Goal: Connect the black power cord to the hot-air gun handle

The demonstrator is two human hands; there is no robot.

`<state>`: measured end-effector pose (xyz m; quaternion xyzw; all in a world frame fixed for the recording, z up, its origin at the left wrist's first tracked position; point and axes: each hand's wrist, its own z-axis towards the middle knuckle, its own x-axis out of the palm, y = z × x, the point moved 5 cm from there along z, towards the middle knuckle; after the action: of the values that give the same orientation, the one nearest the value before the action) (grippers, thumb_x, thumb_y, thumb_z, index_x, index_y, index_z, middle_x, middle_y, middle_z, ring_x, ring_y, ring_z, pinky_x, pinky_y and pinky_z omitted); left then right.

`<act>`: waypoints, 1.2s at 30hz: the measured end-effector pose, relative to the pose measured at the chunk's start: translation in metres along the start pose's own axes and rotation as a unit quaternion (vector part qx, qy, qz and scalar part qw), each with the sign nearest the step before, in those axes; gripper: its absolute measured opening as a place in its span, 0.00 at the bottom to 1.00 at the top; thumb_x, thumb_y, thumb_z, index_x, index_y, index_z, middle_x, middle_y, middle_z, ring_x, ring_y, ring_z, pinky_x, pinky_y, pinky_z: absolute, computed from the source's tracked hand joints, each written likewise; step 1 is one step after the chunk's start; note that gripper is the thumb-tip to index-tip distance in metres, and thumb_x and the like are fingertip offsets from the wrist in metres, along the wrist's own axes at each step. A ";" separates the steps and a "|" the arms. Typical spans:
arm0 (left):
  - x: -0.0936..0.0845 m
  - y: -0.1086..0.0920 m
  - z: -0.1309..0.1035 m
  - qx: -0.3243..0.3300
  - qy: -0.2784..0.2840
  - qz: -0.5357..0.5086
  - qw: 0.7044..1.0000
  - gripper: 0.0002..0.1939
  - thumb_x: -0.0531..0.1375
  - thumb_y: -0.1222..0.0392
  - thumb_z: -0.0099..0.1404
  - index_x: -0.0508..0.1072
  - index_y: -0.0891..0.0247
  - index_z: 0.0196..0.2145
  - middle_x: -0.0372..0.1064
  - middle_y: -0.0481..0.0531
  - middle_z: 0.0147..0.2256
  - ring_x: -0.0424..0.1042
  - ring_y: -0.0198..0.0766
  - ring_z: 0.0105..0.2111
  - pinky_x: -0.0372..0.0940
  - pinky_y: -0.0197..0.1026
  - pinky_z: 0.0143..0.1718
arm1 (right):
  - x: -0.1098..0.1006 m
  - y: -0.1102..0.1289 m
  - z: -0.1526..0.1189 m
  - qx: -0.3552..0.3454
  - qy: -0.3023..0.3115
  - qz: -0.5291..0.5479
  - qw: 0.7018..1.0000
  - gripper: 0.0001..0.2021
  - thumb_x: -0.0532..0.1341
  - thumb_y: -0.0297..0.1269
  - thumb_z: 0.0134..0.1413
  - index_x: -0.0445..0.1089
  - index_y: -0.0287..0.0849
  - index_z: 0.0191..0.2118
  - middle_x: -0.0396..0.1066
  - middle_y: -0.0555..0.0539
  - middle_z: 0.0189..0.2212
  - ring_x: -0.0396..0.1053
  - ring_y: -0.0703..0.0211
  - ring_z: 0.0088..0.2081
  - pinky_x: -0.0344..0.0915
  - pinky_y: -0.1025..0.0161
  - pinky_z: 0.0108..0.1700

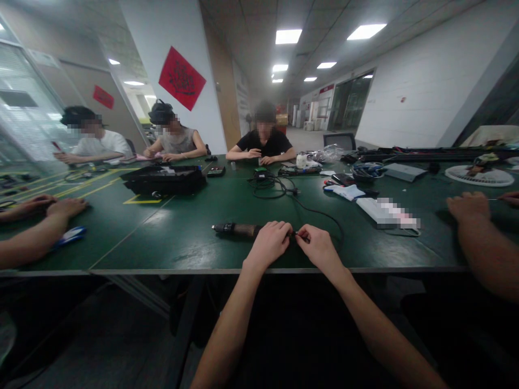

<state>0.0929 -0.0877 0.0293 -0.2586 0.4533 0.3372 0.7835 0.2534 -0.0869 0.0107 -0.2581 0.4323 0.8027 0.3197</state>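
A dark electric screwdriver [237,229] lies on its side on the green table, its metal tip pointing left. My left hand [272,240] is wrapped over its rear end, fingers closed. My right hand [318,246] pinches the small dark plug of a cable [298,233] close to that rear end. Whether the plug is seated in the screwdriver or just touches it, I cannot tell. From there the black cable [343,229] curves away to the right and back toward a black power adapter [261,174] farther up the table.
A black tray [164,181] stands at the left back. To the right lie a glove [344,190], a white box [379,212], a coil of wires [367,172] and a round white part [478,175]. Co-workers sit across the table, and other people's arms reach in at both sides.
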 end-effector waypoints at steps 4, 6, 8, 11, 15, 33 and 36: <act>0.000 0.001 0.000 -0.013 -0.005 0.007 1.000 0.04 0.60 0.61 0.72 0.68 0.57 0.44 0.73 0.50 0.43 0.72 0.44 0.46 0.65 0.47 0.50 | 0.001 0.000 0.000 -0.003 -0.002 -0.003 1.000 0.03 0.63 0.34 0.60 0.73 0.44 0.35 0.78 0.47 0.32 0.75 0.56 0.33 0.67 0.61 0.37; -0.001 -0.001 -0.001 -0.007 -0.004 0.005 1.000 0.05 0.60 0.63 0.72 0.68 0.57 0.45 0.73 0.50 0.43 0.72 0.44 0.47 0.65 0.47 0.51 | 0.001 0.000 -0.001 -0.005 -0.002 -0.002 1.000 0.03 0.63 0.34 0.60 0.73 0.45 0.35 0.78 0.47 0.32 0.75 0.56 0.33 0.67 0.61 0.38; -0.002 -0.001 -0.001 -0.001 -0.003 0.003 1.000 0.06 0.59 0.65 0.71 0.68 0.57 0.45 0.73 0.50 0.43 0.72 0.44 0.47 0.65 0.47 0.51 | 0.001 0.000 -0.001 -0.007 -0.003 -0.001 1.000 0.03 0.62 0.34 0.61 0.74 0.45 0.35 0.78 0.47 0.32 0.75 0.56 0.33 0.67 0.61 0.38; -0.002 0.000 -0.001 -0.006 -0.006 0.004 1.000 0.05 0.59 0.64 0.72 0.68 0.57 0.45 0.73 0.50 0.42 0.72 0.44 0.45 0.65 0.47 0.49 | 0.000 0.001 -0.001 -0.006 -0.005 0.000 1.000 0.03 0.63 0.33 0.60 0.74 0.45 0.35 0.78 0.47 0.32 0.75 0.56 0.34 0.67 0.62 0.38; -0.001 0.001 -0.001 0.006 -0.006 0.003 1.000 0.06 0.59 0.64 0.71 0.68 0.57 0.44 0.73 0.49 0.42 0.71 0.44 0.45 0.65 0.47 0.49 | 0.001 0.000 -0.001 -0.005 -0.004 -0.002 1.000 0.03 0.63 0.34 0.60 0.73 0.45 0.34 0.78 0.47 0.32 0.75 0.56 0.33 0.67 0.62 0.37; -0.002 0.003 -0.001 0.003 -0.015 -0.001 1.000 0.05 0.61 0.62 0.71 0.68 0.58 0.44 0.73 0.50 0.42 0.71 0.44 0.45 0.66 0.47 0.50 | 0.001 0.000 -0.002 -0.004 -0.003 0.003 1.000 0.03 0.62 0.34 0.62 0.73 0.45 0.35 0.78 0.47 0.33 0.75 0.56 0.34 0.66 0.62 0.37; -0.003 0.000 -0.002 0.022 -0.029 -0.005 0.999 0.06 0.61 0.62 0.71 0.69 0.57 0.45 0.74 0.50 0.44 0.71 0.44 0.50 0.60 0.50 0.62 | 0.001 0.000 -0.003 -0.003 -0.002 0.000 1.000 0.04 0.62 0.35 0.62 0.73 0.45 0.35 0.78 0.47 0.33 0.74 0.56 0.34 0.66 0.62 0.37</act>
<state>0.0906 -0.0897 0.0307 -0.2340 0.4367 0.3310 0.8031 0.2535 -0.0886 0.0088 -0.2570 0.4296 0.8046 0.3195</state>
